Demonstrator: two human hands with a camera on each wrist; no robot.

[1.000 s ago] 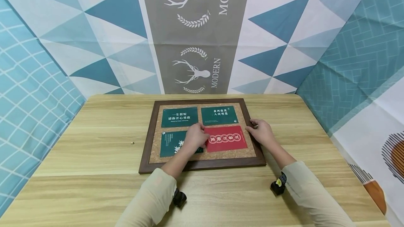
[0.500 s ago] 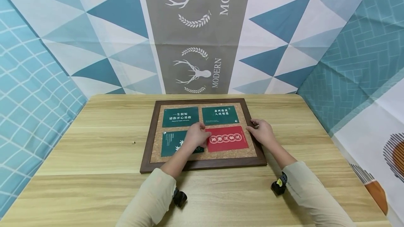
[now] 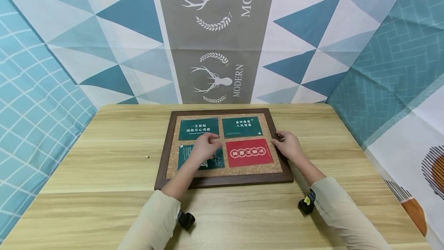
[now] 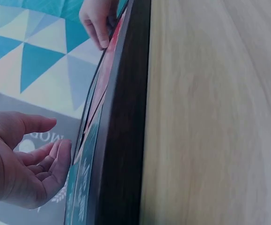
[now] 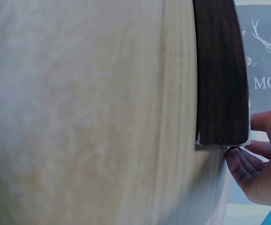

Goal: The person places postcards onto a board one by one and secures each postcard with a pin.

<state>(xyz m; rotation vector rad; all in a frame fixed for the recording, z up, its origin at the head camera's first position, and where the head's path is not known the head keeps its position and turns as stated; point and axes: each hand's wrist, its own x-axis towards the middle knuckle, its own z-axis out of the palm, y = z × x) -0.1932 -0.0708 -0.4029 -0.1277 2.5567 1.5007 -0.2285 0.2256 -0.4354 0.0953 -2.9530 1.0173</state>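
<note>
A cork board in a dark wooden frame lies on the table. A red card with pale lettering sits at its lower right. The left hand hovers over the lower left green card and hides part of it. In the left wrist view the thumb and fingers of that hand stand apart with nothing between them. At the board's right edge, the right hand holds the frame, thumb on its face and fingers along its side. The right wrist view shows its fingers curled at the frame's end.
Two more green cards, the upper left card and the upper right card, lie along the board's far half. A small shiny piece sits on the wooden table left of the board. Patterned cloth hangs behind the table.
The left hand has let go of the red card's left edge and moved left over the lower green card. The right hand stays at the frame.
</note>
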